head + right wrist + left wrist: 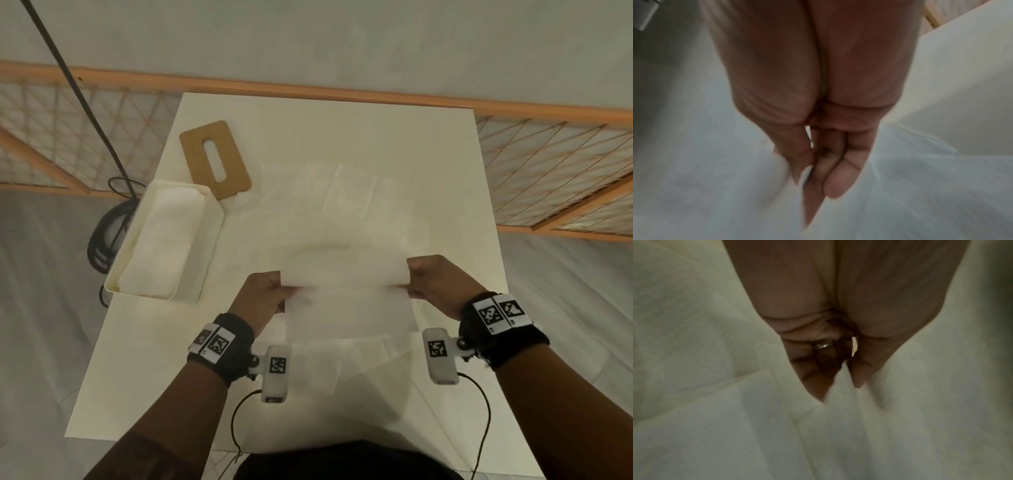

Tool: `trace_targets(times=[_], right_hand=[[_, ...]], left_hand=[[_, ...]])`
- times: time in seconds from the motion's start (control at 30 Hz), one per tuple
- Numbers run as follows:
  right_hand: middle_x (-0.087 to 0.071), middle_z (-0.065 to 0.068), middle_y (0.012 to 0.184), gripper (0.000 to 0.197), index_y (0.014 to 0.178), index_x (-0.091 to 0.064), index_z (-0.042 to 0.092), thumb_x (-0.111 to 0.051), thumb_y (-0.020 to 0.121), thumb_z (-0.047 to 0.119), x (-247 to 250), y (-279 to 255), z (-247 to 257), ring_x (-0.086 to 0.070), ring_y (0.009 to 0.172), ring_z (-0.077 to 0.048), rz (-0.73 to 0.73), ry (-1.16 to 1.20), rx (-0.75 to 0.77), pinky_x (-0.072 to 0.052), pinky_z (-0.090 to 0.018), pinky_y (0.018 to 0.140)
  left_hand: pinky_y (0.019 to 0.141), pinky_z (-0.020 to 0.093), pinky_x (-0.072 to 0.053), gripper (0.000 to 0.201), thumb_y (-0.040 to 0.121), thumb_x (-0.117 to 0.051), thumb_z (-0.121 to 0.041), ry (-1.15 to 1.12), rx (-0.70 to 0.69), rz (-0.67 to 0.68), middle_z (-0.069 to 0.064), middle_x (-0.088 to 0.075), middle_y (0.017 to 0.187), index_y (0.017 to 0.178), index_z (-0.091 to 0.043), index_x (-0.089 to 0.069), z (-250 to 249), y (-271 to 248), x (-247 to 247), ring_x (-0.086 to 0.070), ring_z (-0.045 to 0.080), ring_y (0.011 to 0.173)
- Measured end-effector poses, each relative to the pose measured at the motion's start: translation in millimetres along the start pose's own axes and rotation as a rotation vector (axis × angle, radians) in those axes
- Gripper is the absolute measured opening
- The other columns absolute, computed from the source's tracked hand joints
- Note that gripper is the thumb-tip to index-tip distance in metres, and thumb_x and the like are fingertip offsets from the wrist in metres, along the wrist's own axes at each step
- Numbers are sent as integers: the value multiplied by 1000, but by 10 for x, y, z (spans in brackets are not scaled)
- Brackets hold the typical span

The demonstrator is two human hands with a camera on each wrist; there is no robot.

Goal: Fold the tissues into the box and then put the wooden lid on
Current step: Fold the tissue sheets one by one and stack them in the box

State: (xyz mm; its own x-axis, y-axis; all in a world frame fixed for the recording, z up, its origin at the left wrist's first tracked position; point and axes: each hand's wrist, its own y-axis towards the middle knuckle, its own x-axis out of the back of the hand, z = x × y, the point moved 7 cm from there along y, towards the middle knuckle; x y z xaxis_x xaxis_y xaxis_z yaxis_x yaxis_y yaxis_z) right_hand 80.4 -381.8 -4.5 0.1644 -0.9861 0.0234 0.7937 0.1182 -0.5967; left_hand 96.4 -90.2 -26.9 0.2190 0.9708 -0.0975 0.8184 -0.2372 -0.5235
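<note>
Tissue [346, 287] is pinched by left hand [263, 298] and right hand [433, 284], some already in box [212, 219], lid [215, 159] unplaced

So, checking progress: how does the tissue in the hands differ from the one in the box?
The held tissue is spread wide, lifted by the left hand and right hand; the boxed tissue lies folded narrow inside the box, untouched. Both are white.

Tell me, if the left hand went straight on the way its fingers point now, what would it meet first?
The left hand pinches the tissue sheet, its fingers pointing towards the right hand. Going straight on, it would probably only bunch that sheet, then meet the right hand; depth is unclear.
</note>
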Motion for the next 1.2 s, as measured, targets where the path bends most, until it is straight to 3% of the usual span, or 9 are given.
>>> trace_targets(times=[0.1, 0.23, 0.37, 0.47, 0.6, 0.77, 0.9, 1.03, 1.2], right_hand=[[-71, -19, 84, 33, 82, -74, 1, -49, 92, -18, 81, -8, -165, -65, 82, -31, -71, -40, -32, -58, -24, 69], [-75, -19, 109, 35, 98, -75, 0, -41, 99, -10, 5, -39, -378, -71, 98, -29, -5, 90, -141, -57, -32, 84], [-76, -10, 112, 27, 107, -76, -1, -52, 98, 7, -19, -62, -485, -71, 104, -28, -61, 259, -212, -54, -36, 88], [-78, -6, 104, 11, 101, -79, 15, -73, 92, 14, 60, 23, -522, -71, 95, -18, -146, -124, -120, -55, -24, 77], [-73, 4, 94, 7, 93, -75, 23, -72, 91, 17, 101, 104, -434, -65, 84, -14, -323, -602, -43, -51, -29, 80], [-68, -2, 118, 31, 118, -66, 17, -61, 97, 39, -181, 391, -109, -63, 108, -23, -398, -771, -53, -47, -29, 89], [-64, -5, 99, 47, 104, -62, 13, -66, 90, 58, -321, 663, -39, -67, 99, -29, -373, -874, -258, -51, -35, 77], [-65, -2, 88, 33, 93, -67, 11, -75, 87, 43, -283, 776, -84, -60, 80, -23, -387, -796, -307, -46, -28, 68], [-66, 6, 81, 13, 89, -68, 13, -70, 89, 26, -293, 638, 109, -60, 74, -11, -440, -489, -22, -40, -19, 57]], left_hand=[[78, 37, -61, 43, 89, -61, 14, 77, 11, 16, 8, -78, 91, 77, -21, -83, 123, -31, 42, -72, 35, 95], [80, 28, -59, 37, 93, -50, 14, 201, 83, 116, 8, -77, 106, 91, -7, -80, 304, -79, -27, -72, 26, 100], [90, 37, -57, 41, 93, -37, 14, 39, 195, 122, 17, -72, 117, 100, 2, -76, 456, -59, -102, -68, 35, 110], [85, 34, -58, 25, 98, -57, -6, 220, 111, 48, 8, -77, 99, 94, -16, -79, 448, 5, -82, -71, 24, 92], [64, 23, -53, 28, 90, -66, -9, 783, -77, -20, 6, -68, 77, 85, -36, -71, 417, 76, -133, -60, 12, 61], [80, 25, -50, 27, 86, -64, -6, 892, -231, -31, -7, -58, 109, 105, -24, -68, 427, 48, -265, -59, 10, 84], [86, 19, -48, 55, 86, -67, -9, 927, -251, -44, -5, -47, 131, 137, -24, -53, 477, 8, -357, -60, 13, 103], [90, 30, -54, 59, 87, -68, -11, 986, -247, -73, -1, -41, 138, 141, -23, -49, 507, 13, -383, -60, 21, 111], [96, 28, -49, 57, 88, -67, -13, 999, -249, -88, -1, -41, 140, 141, -25, -49, 492, 6, -366, -55, 23, 115]])
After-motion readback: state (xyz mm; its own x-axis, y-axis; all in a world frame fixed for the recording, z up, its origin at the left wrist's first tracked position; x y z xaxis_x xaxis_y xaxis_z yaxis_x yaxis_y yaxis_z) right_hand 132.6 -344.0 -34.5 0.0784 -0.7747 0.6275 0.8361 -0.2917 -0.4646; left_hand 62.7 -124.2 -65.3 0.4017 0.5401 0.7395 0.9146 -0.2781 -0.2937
